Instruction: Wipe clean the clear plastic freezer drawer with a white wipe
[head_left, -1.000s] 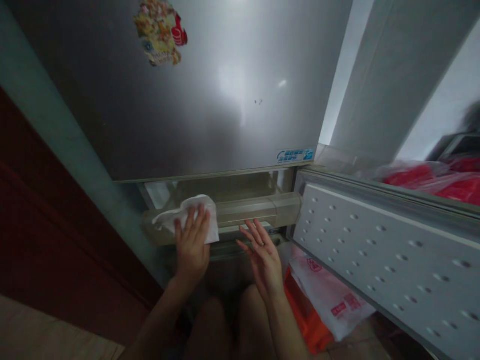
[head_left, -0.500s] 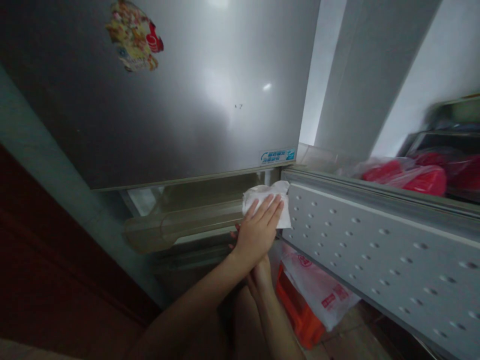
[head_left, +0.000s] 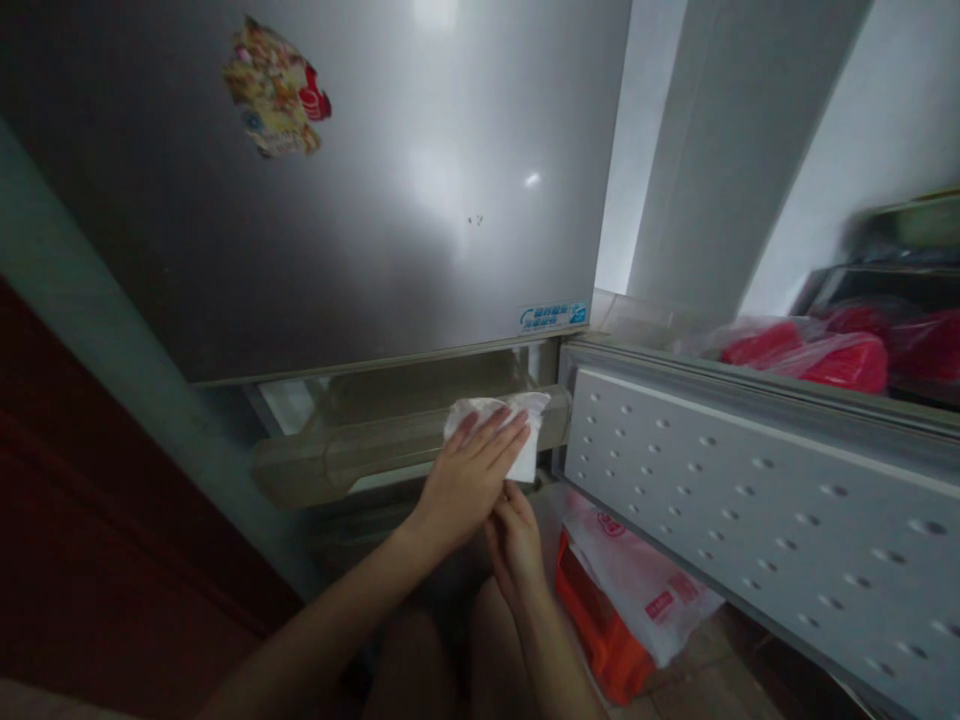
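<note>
My left hand (head_left: 469, 475) lies flat on a white cloth (head_left: 529, 420) and presses it against the front of a clear plastic drawer (head_left: 360, 450) below the grey fridge door (head_left: 390, 220). The cloth sits near the drawer's right end. My right hand (head_left: 517, 540) is just under the left hand, by the drawer's lower edge. Its fingers are mostly hidden behind the left hand.
An open lower door with a white dimpled inner panel (head_left: 750, 500) juts out on the right. Red bagged items (head_left: 825, 355) lie on top behind it. A white plastic bag (head_left: 637, 580) over an orange box (head_left: 592, 625) sits on the floor. A colourful sticker (head_left: 274, 90) marks the fridge door.
My left hand slid the cloth from the drawer's left end to its right end, then a little back leftward. My right hand moved in under the left.
</note>
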